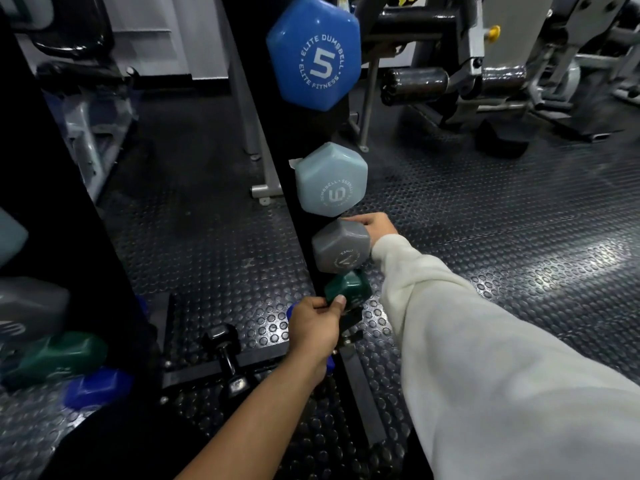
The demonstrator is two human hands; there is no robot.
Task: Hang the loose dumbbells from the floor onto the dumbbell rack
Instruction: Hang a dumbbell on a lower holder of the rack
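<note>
Looking down from the head camera, the dumbbell rack stands upright. Low on it, the left hand curls round a dark blue dumbbell, thumb pressing the green dumbbell above. The right hand grips behind the grey dumbbell. Each looks small, dense, rigid and smooth-coated; the narrow middle handle seems best. Long axes run front-to-back, hex ends facing the camera.

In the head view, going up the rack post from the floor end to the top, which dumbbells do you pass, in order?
Green dumbbell, held by the left hand → grey dumbbell, with the right hand on its far side → pale blue dumbbell → big blue dumbbell marked 5.
</note>
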